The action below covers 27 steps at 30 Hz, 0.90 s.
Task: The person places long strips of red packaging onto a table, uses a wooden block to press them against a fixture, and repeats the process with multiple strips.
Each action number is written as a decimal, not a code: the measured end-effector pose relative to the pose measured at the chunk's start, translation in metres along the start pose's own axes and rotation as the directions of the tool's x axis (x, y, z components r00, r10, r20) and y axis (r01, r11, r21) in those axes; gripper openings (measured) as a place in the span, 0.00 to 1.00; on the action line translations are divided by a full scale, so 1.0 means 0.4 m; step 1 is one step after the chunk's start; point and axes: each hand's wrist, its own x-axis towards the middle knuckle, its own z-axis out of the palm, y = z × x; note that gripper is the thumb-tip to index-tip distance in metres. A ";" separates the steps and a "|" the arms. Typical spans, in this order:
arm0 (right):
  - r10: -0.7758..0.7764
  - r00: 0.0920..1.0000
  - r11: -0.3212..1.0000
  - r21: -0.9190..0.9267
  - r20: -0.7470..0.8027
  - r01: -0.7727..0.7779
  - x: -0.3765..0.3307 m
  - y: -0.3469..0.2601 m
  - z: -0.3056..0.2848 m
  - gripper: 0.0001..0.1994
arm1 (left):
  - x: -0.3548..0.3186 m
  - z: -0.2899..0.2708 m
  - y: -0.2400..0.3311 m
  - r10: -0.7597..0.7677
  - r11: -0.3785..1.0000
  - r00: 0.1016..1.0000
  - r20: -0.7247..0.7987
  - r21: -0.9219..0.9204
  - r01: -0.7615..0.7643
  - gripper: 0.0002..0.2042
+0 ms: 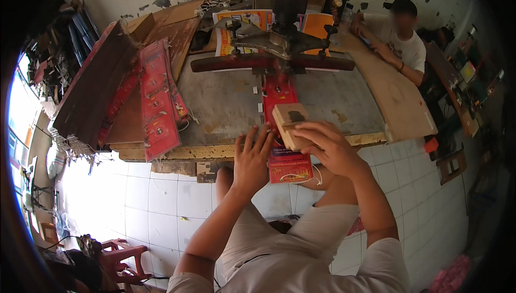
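A long red printed card strip (pixel 278 91) lies on the grey worktable, running from under the machine's bar to past the front edge, where a white string loop hangs at its end. My right hand (pixel 333 148) grips a pale wooden block (pixel 290 114) with a dark patch on top, and the block rests over the strip. On the left side of the strip, my left hand (pixel 251 158) lies with fingers spread at the table edge, its fingertips by the strip's border. Part of the strip is hidden under the block and my hands.
A metal machine (pixel 285 45) with a long dark-red crossbar (pixel 226 63) spans the table. Stacked red strips (pixel 160 99) with strings lie at the left, beside a dark bundle of boards (pixel 94 88). Another person (pixel 406 43) sits at the far right behind a cardboard sheet (pixel 395 102).
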 end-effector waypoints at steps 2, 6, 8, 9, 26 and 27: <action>0.009 1.000 1.000 -0.025 -0.007 -0.009 0.047 0.039 0.043 0.23 | 0.006 -0.001 0.007 0.002 1.000 1.000 -0.010 -0.022 -0.003 0.33; -0.016 0.998 0.993 -0.116 -0.053 0.010 0.131 0.135 0.113 0.22 | 0.010 -0.004 0.010 0.004 0.999 1.000 -0.013 -0.049 -0.005 0.33; -0.014 0.997 0.991 -0.137 -0.078 0.004 0.164 0.160 0.137 0.22 | 0.008 -0.002 0.006 0.008 0.999 1.000 -0.012 -0.038 -0.008 0.33; -0.012 0.996 0.990 -0.144 -0.094 -0.002 0.175 0.166 0.147 0.22 | 0.007 0.000 0.004 0.010 1.000 1.000 -0.011 -0.026 -0.010 0.32; 0.011 0.973 0.996 -0.088 -0.232 -0.032 0.167 0.167 0.151 0.19 | 0.009 -0.007 0.008 -0.028 0.997 1.000 0.007 -0.074 0.028 0.33; 0.016 0.972 0.996 -0.081 -0.234 -0.036 0.166 0.168 0.152 0.19 | 0.009 -0.009 0.007 -0.029 0.997 0.999 0.013 -0.077 0.030 0.33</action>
